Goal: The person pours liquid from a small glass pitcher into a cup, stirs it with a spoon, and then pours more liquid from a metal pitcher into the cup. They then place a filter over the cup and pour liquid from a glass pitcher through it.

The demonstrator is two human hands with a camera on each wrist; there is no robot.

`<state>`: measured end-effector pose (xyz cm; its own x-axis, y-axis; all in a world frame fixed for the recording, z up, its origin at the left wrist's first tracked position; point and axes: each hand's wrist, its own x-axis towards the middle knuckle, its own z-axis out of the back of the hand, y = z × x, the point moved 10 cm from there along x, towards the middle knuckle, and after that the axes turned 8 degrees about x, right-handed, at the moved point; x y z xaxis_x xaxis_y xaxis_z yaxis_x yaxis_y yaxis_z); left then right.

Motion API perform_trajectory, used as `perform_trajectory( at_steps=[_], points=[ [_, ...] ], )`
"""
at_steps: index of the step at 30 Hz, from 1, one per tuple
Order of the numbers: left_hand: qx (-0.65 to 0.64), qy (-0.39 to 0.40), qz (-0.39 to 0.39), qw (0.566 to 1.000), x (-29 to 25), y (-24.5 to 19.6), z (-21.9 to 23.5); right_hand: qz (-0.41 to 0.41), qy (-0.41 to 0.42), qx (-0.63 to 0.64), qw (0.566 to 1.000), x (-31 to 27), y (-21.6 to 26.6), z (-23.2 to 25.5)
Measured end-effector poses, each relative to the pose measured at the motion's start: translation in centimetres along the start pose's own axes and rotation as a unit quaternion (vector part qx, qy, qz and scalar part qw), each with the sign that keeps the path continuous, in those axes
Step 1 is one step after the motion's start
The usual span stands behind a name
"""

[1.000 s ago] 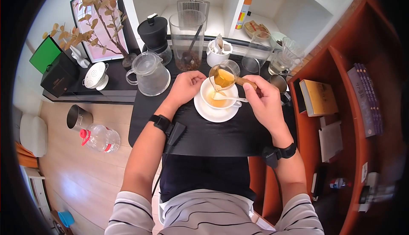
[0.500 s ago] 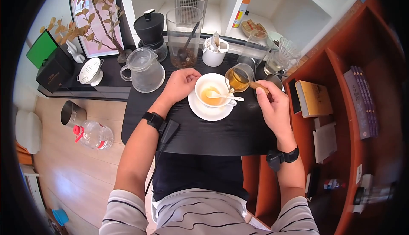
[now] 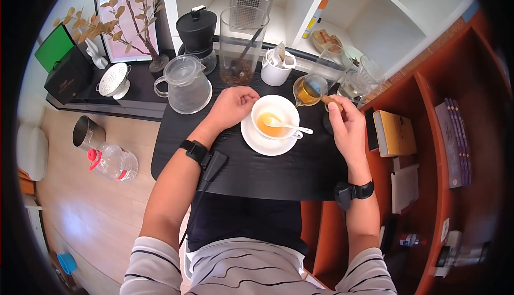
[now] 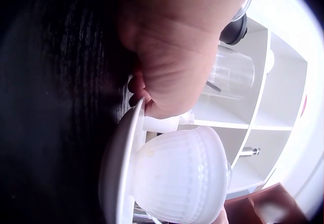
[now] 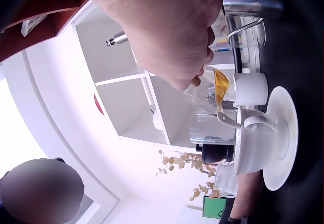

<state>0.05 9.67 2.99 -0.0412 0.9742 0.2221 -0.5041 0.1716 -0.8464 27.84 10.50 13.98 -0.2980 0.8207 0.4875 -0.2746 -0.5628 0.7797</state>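
Observation:
A white cup [image 3: 275, 114] of pale amber liquid stands on a white saucer [image 3: 261, 144], a white spoon [image 3: 293, 127] leaning in it. My left hand [image 3: 233, 106] rests on the table at the cup's left; in the left wrist view its curled fingers [image 4: 135, 84] pinch the saucer's rim. With my right hand [image 3: 348, 129] I grip the wooden handle [image 3: 333, 103] of a glass pitcher [image 3: 309, 89] partly filled with amber liquid. The pitcher is held to the right of the cup, apart from it.
Behind the cup stand a white mug with a drip bag [image 3: 278, 69], a tall glass cylinder [image 3: 241, 43], a lidded glass pot [image 3: 187, 86] and a black grinder [image 3: 197, 30]. Glassware [image 3: 353, 83] crowds the back right. A red-brown shelf [image 3: 428, 97] borders the table's right side.
My right hand has carried the pitcher from over the cup away to the right. The left hand stays at the saucer. The spoon's handle now points more to the right.

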Motion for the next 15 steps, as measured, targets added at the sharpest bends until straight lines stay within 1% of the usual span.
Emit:
perform_trajectory(
  at_steps=[3,6,15],
  points=[
    [-0.002,0.007,-0.006,1.000,0.1,0.1,-0.1,0.016,-0.005,-0.021,1.000,0.8,0.2,-0.5],
    [-0.003,0.006,-0.011,1.000,0.1,0.2,-0.2,0.011,-0.003,-0.029,1.000,1.4,0.3,-1.1],
    [0.013,0.009,-0.010,1.000,0.2,0.2,-0.2,0.028,0.018,-0.020,0.999,2.8,1.5,-3.8]
  ],
)
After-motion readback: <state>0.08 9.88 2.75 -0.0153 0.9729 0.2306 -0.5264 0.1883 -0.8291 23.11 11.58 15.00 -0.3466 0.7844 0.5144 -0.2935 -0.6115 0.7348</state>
